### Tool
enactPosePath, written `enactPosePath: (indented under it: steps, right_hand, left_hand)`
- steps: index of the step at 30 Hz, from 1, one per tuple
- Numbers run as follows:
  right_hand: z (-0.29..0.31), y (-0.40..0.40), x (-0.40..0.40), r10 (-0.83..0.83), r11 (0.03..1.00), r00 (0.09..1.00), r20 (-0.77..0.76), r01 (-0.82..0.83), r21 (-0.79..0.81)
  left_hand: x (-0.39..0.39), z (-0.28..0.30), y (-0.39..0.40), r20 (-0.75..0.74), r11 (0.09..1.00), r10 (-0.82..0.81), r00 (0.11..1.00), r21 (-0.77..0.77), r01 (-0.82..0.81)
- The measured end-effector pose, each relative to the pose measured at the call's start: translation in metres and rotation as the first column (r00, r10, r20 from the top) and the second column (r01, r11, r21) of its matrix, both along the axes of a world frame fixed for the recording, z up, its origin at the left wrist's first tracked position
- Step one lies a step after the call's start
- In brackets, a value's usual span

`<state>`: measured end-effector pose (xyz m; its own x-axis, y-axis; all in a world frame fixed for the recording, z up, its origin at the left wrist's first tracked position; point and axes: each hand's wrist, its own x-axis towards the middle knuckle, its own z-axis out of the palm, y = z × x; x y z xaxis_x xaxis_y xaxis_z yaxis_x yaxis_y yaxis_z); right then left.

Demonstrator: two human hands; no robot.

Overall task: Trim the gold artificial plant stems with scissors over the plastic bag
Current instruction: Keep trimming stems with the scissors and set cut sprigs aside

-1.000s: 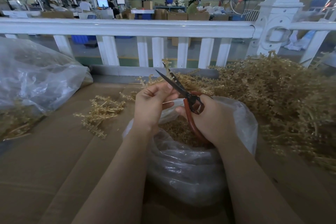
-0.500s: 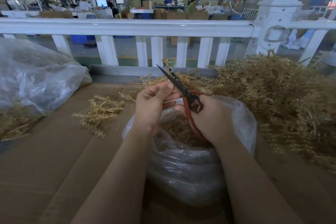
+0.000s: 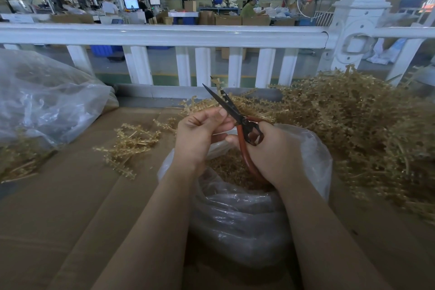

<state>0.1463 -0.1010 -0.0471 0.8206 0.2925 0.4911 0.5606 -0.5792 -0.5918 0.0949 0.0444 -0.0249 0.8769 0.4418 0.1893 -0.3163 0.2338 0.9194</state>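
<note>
Since a second ago almost nothing shifts: our hands stay where they were above the bag, and the scissors [image 3: 231, 110] tilt only slightly, blades still pointing up toward eleven o'clock. Our right hand [image 3: 270, 150] grips the red-brown handles, fingers curled round them, and the dark blades look nearly closed, with a sliver of a gap near the tips. Our left hand [image 3: 200, 134] sits just at nine o'clock of the blades, its fingers curled and the thumb pressed against them in a pinch; we cannot tell for sure what it pinches, though a gold sprig [image 3: 217, 82] shows behind the blade tips, at twelve o'clock from that hand. Both hands hover over the open mouth of the clear plastic bag [image 3: 247, 219], which holds a heap of gold trimmings [image 3: 226, 167]. At three o'clock of the bag lies the big pile of gold stems [image 3: 357, 129], touching the bag's side. At nine o'clock a small cluster of gold pieces [image 3: 131, 143] rests on the brown cardboard surface [image 3: 70, 219]. Farther out at nine o'clock lies a second clear bag [image 3: 47, 101], with gold pieces under its edge. At twelve o'clock runs a white railing [image 3: 164, 35], and beyond it a workshop floor with people at tables.
</note>
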Motion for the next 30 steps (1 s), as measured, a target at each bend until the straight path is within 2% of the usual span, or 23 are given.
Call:
enactPosePath:
  steps: [17, 26, 30]
  right_hand:
    - [0.0018, 0.0003, -0.0013, 0.055, 0.998, 0.998, -0.033, -0.056, -0.028]
    - [-0.0014, 0.0012, 0.0013, 0.057, 0.998, 0.998, -0.028, -0.057, -0.018]
    - [-0.0037, -0.0001, 0.0029, 0.048, 0.998, 0.998, -0.045, -0.05, -0.037]
  left_hand:
    - [-0.0005, -0.0009, 0.0014, 0.007, 0.998, -0.014, 1.0, -0.061, 0.014]
    - [-0.0017, -0.0016, 0.001, 0.02, 0.999, -0.005, 1.0, -0.032, 0.005]
    - [-0.0028, 0.0006, 0.0039, 0.035, 0.992, 0.059, 0.998, -0.118, -0.054]
